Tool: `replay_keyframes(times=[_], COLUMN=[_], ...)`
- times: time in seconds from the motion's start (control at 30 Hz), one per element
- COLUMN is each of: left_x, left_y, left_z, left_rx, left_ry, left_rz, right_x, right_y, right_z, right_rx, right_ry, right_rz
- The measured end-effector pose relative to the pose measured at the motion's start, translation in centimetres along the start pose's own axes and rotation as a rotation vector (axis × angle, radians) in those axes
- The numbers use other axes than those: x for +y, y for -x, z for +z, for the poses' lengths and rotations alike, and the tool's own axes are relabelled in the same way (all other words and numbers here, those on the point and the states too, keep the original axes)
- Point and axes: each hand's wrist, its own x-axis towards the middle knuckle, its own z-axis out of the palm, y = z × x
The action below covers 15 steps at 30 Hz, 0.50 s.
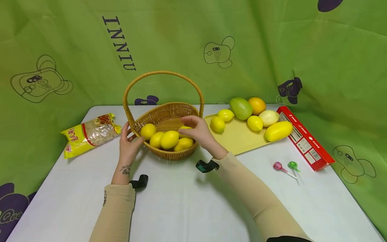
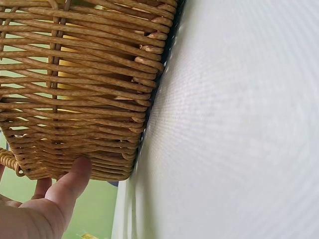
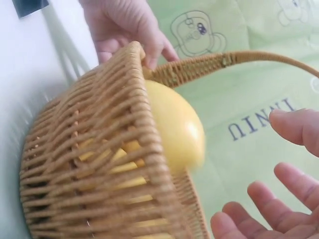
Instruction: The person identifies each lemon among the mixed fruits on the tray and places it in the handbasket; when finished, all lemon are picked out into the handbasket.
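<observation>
A wicker basket with a tall arched handle stands on the table and holds several yellow lemons. My left hand grips its left side near the foot of the handle. In the left wrist view the thumb presses on the woven wall, with the other fingers partly hidden behind. Over the basket's right side is my right hand, its fingers spread and nothing between them in the right wrist view. It partly covers one lemon in the head view. Another lemon bulges above the rim.
Right of the basket lies a yellow tray with lemons, a green mango-like fruit, an orange and other yellow fruit. Beyond are a red box and two lollipops. A yellow snack bag lies at the left.
</observation>
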Motion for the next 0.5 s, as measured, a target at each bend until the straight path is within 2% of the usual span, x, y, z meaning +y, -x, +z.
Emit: replay_keyframes(times=[0.3, 0.5], left_x=[0.0, -0.1], left_y=[0.0, -0.1], left_z=[-0.1, 0.0], left_rx=[0.008, 0.004], left_ry=[-0.003, 0.001], left_rz=[-0.011, -0.007], right_x=[0.0, 0.4], right_y=[1.2, 2.3], right_z=[-2.9, -6.2], right_rx=[0.087, 0.173], right_ry=[-0.113, -0.150], right_rz=[-0.010, -0.045])
